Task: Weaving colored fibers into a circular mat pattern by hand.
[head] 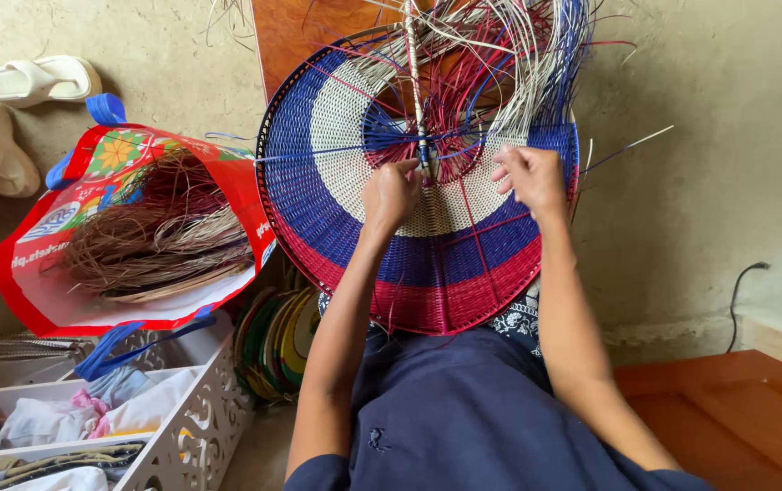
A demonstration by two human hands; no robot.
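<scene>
Our blue lap (473, 409) holds up the big round woven mat (427, 227) with blue, white and red rings, where our left hand (391, 193) and right hand (529, 177) pinch loose strands.

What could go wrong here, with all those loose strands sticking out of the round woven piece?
The loose strands fan out thickly above both hands, so they could tangle or kink. The left hand pinches at the centre rib while the right hand grips strands at the weave's edge; a slip might loosen the last rows. The woven disc rests only on the lap, so it could slide.
</scene>
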